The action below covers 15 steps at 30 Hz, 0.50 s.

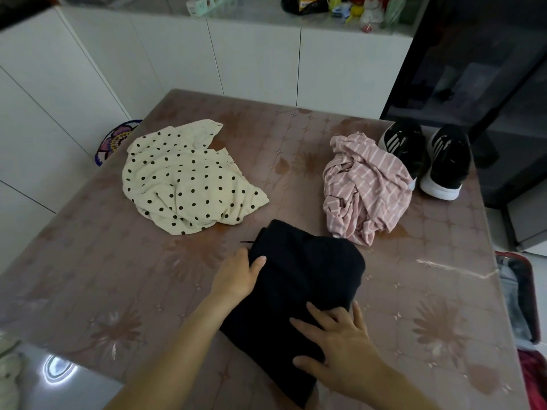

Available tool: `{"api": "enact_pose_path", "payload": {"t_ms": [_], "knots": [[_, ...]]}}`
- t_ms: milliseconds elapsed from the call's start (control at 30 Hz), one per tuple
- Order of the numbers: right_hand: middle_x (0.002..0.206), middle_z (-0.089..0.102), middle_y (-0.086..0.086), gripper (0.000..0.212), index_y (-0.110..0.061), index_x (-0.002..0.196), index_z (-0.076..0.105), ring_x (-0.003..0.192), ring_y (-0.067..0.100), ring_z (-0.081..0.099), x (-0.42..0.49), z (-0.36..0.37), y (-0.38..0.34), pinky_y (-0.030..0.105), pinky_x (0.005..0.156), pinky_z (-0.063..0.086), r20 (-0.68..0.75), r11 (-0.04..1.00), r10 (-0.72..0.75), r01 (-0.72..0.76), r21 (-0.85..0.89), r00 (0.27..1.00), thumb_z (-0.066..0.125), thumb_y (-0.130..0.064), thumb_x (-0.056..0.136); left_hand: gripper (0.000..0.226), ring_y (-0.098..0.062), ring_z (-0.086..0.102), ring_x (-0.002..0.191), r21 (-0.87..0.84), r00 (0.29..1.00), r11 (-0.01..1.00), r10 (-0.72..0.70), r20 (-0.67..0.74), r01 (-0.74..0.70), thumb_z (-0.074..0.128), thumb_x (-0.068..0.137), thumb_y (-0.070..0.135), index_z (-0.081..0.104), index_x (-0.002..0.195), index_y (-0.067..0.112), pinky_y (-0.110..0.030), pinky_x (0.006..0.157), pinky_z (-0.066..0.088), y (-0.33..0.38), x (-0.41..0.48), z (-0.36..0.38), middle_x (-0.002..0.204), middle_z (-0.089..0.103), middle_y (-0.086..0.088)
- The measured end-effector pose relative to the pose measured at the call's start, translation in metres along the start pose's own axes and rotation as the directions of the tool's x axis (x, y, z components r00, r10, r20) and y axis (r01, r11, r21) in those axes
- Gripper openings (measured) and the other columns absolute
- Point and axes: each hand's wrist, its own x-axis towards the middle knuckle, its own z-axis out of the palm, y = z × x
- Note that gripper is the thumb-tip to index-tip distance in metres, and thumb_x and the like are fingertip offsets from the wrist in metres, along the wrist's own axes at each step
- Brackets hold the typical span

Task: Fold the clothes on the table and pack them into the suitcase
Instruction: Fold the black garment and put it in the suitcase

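The left hand [238,275] is clamping the left edge of the black garment [305,279], thumb on top and fingers tucked round the hem. The right hand [340,335] is lying flat on the garment's near end, fingers spread and gripping nothing. To my eye that is one hand anchoring and the other pressing, so the fold isn't springing open on the slick table [118,276].

Beyond the black garment to the left, the cream polka-dot top [189,179] is lying loose and crumpled, waiting its turn. Just beside its far right corner the pink striped top [367,187] is sitting in a heap, with a pair of black trainers [426,158] behind that. Off to the black garment's right, below the table edge, the red suitcase [529,294] is standing open, only a slice showing. So packing looks barely begun.

As for writing, I'm reading none: the trainers are showing white stripes but no legible name.
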Motion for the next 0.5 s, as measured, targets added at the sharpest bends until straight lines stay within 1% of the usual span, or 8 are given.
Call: {"api": "enact_pose_path", "payload": {"t_ms": [67,133,200,267,300,367,433,500], "knots": [[0.11,0.069,-0.015,0.063,-0.054,0.117,0.054,0.084,0.013,0.067,-0.008,0.001,0.0,0.049,0.106,0.004,0.023,1.0,-0.012,0.012,-0.002,1.0,0.008,-0.077,0.082,0.042,-0.023,0.059,0.09,0.084,0.995,0.992,0.092,0.037,-0.095,0.039,0.095,0.052,0.052,0.102,0.013,-0.043,0.079,0.052,0.016,0.0,0.004,0.099,0.059,-0.003],[0.097,0.072,-0.017,0.056,-0.052,0.115,0.051,0.076,0.007,0.067,-0.017,0.01,0.001,0.048,0.103,0.011,0.02,0.997,-0.071,0.07,0.025,0.997,0.013,-0.078,0.082,0.04,-0.023,0.057,0.094,0.164,0.975,0.962,0.204,0.09,-0.217,0.038,0.096,0.051,0.051,0.104,0.014,-0.043,0.081,0.05,0.034,0.001,0.01,0.102,0.058,-0.003],[0.087,0.072,-0.018,0.049,-0.05,0.115,0.044,0.069,0.003,0.065,-0.024,0.013,0.001,0.049,0.098,0.029,-0.049,0.989,-0.133,0.136,0.052,0.99,0.016,-0.076,0.084,0.039,-0.023,0.057,0.093,0.215,0.936,0.914,0.319,0.146,-0.345,0.041,0.094,0.052,0.051,0.102,0.016,-0.043,0.079,0.049,0.052,0.003,0.015,0.101,0.059,-0.001],[0.075,0.069,-0.02,0.043,-0.048,0.113,0.041,0.061,0.001,0.062,-0.027,0.013,0.0,0.046,0.081,0.052,-0.111,0.981,-0.179,0.186,0.054,0.978,0.026,-0.072,0.08,0.038,-0.023,0.059,0.092,0.23,0.892,0.866,0.403,0.207,-0.445,0.042,0.093,0.053,0.053,0.103,0.018,-0.042,0.079,0.049,0.069,0.003,0.022,0.1,0.06,0.001],[0.071,0.067,-0.022,0.046,-0.047,0.112,0.041,0.059,0.0,0.061,-0.028,0.013,0.0,0.041,0.075,0.057,-0.112,0.979,-0.193,0.199,0.047,0.975,0.032,-0.072,0.074,0.038,-0.023,0.059,0.095,0.25,0.871,0.839,0.43,0.235,-0.482,0.042,0.093,0.053,0.053,0.106,0.019,-0.042,0.082,0.048,0.076,0.002,0.026,0.103,0.059,0.002],[0.074,0.066,-0.027,0.055,-0.046,0.113,0.045,0.068,-0.002,0.062,-0.028,0.011,0.008,0.04,0.084,0.052,-0.086,0.973,-0.229,0.23,0.0,0.97,0.038,-0.075,0.067,0.041,-0.022,0.055,0.106,0.33,0.847,0.78,0.472,0.246,-0.531,0.039,0.094,0.053,0.052,0.118,0.024,-0.041,0.091,0.043,0.086,-0.002,0.031,0.114,0.057,0.003],[0.092,0.067,-0.027,0.063,-0.046,0.116,0.055,0.088,0.001,0.063,-0.029,0.006,0.025,0.047,0.096,0.033,-0.05,0.969,-0.243,0.24,-0.049,0.969,0.04,-0.079,0.065,0.045,-0.021,0.045,0.12,0.375,0.84,0.755,0.513,0.174,-0.538,0.04,0.095,0.049,0.045,0.134,0.026,-0.039,0.1,0.036,0.088,-0.009,0.03,0.131,0.049,0.005],[0.115,0.065,-0.018,0.067,-0.044,0.117,0.06,0.11,0.01,0.056,-0.033,0.0,0.045,0.053,0.1,0.024,-0.013,0.97,-0.223,0.22,-0.103,0.975,0.042,-0.08,0.063,0.049,-0.021,0.04,0.125,0.357,0.808,0.739,0.583,0.088,-0.572,0.047,0.094,0.043,0.04,0.139,0.024,-0.038,0.103,0.034,0.081,-0.025,0.026,0.14,0.041,0.004]]}}
